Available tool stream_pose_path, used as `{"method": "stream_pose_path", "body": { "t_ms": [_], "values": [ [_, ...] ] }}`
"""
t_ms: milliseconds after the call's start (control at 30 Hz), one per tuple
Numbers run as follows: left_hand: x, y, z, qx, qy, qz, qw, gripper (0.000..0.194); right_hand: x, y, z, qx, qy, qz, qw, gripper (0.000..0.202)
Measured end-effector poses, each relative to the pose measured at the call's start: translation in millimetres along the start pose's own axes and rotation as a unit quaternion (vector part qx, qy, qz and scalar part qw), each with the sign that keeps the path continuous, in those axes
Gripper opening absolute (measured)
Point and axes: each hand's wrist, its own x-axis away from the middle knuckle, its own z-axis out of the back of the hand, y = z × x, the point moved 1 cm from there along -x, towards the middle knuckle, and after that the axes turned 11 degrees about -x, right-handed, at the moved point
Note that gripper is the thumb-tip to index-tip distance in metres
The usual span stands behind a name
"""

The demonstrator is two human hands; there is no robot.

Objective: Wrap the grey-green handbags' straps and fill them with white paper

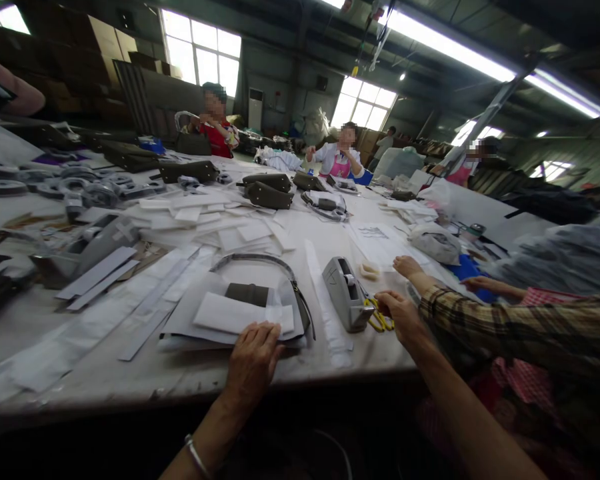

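Under my left hand [254, 353] lies a dark handbag [247, 293], partly covered by white sheeting, with its strap [260, 257] curving around the back. The fingers stretch over the front edge of a folded white foam piece [225, 313] on the bag. My right hand [403, 319] is beside the front end of a grey tape dispenser [344, 293], its fingers pinched together. Anything between those fingertips is too small to make out. Yellow-handled scissors [379, 321] lie just by the dispenser, partly hidden by it.
White foam sheets [240, 233] are heaped behind the bag, and wrapped rings [85, 183] pile up at left. Another tape dispenser [103, 240] stands there. Further dark bags [267, 190] lie mid-table. At right, a co-worker's plaid sleeve [470, 320] reaches in close to my right hand.
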Motion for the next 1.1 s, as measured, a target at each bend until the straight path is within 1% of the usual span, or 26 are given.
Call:
{"method": "stream_pose_path", "body": {
  "t_ms": [133, 233, 300, 367, 400, 433, 467, 500, 533, 567, 600, 633, 667, 700, 767, 833, 900, 967, 1033, 1100],
  "values": [
    [0.7, -0.5, -2.1, 0.010, 0.005, 0.005, 1.000, 0.026, 21.8, 18.3, 8.1, -0.001, 0.031, -0.026, 0.999, 0.029],
    [0.7, -0.2, -1.6, 0.015, 0.001, 0.007, 1.000, 0.028, 24.9, 33.3, 8.4, 0.014, 0.041, -0.060, 0.997, 0.032],
    [0.7, 0.7, 0.5, 0.021, -0.013, 0.013, 1.000, 0.029, 21.6, 38.9, 13.1, 0.025, 0.036, -0.077, 0.996, 0.034],
    [0.9, 1.8, 2.7, 0.034, -0.034, 0.025, 0.999, 0.031, 15.5, 42.0, 24.3, 0.074, 0.015, -0.084, 0.994, 0.033],
    [1.0, 2.3, 3.5, 0.041, -0.045, 0.032, 0.998, 0.032, 11.9, 42.6, 31.2, 0.139, -0.003, -0.077, 0.987, 0.032],
    [1.1, 2.7, 3.9, 0.048, -0.053, 0.039, 0.997, 0.033, 8.4, 42.3, 37.5, 0.220, -0.032, -0.073, 0.972, 0.030],
    [1.2, 3.1, 3.9, 0.053, -0.058, 0.045, 0.996, 0.034, 5.6, 40.4, 42.4, 0.289, -0.047, -0.073, 0.953, 0.029],
    [1.3, 3.5, 3.7, 0.058, -0.063, 0.049, 0.995, 0.035, 4.2, 36.4, 44.3, 0.337, -0.063, -0.077, 0.936, 0.030],
    [1.4, 3.8, 3.2, 0.063, -0.066, 0.052, 0.994, 0.035, 4.9, 29.8, 41.6, 0.357, -0.094, -0.076, 0.926, 0.032],
    [1.6, 4.1, 2.5, 0.067, -0.068, 0.055, 0.994, 0.035, 8.1, 20.2, 33.8, 0.360, -0.131, -0.070, 0.921, 0.034],
    [2.0, 4.4, 1.8, 0.071, -0.070, 0.057, 0.993, 0.034, 13.8, 8.0, 20.4, 0.345, -0.183, -0.054, 0.919, 0.035],
    [2.3, 4.6, 1.1, 0.075, -0.072, 0.058, 0.993, 0.034, 21.3, -6.3, 1.8, 0.327, -0.239, -0.028, 0.914, 0.034],
    [2.7, 4.7, 0.4, 0.079, -0.073, 0.060, 0.992, 0.034, 29.6, -21.6, -20.9, 0.323, -0.293, -0.003, 0.900, 0.032],
    [3.0, 4.7, -0.1, 0.082, -0.073, 0.061, 0.992, 0.034, 37.4, -36.9, -46.7, 0.322, -0.339, 0.022, 0.884, 0.028],
    [3.2, 4.5, -0.6, 0.085, -0.073, 0.061, 0.992, 0.034, 48.3, -62.4, -101.6, 0.330, -0.409, 0.067, 0.848, 0.020],
    [3.0, 4.3, -0.3, 0.084, -0.065, 0.058, 0.993, 0.033, 51.3, -75.3, -153.5, 0.343, -0.494, 0.087, 0.794, 0.016],
    [2.9, 4.3, 0.3, 0.078, -0.053, 0.054, 0.994, 0.032, 47.5, -75.5, -195.5, 0.398, -0.540, 0.123, 0.731, 0.012],
    [3.4, 4.5, 0.0, 0.075, -0.046, 0.053, 0.995, 0.031, 41.2, -67.5, -226.5, 0.454, -0.571, 0.146, 0.668, 0.007],
    [4.4, 4.6, -1.7, 0.078, -0.043, 0.058, 0.994, 0.031, 35.3, -57.1, -248.2, 0.497, -0.590, 0.158, 0.616, 0.006],
    [5.7, 4.4, -4.0, 0.080, -0.035, 0.061, 0.994, 0.032, 31.2, -47.8, -263.3, 0.523, -0.601, 0.163, 0.582, 0.009]
  ]
}}
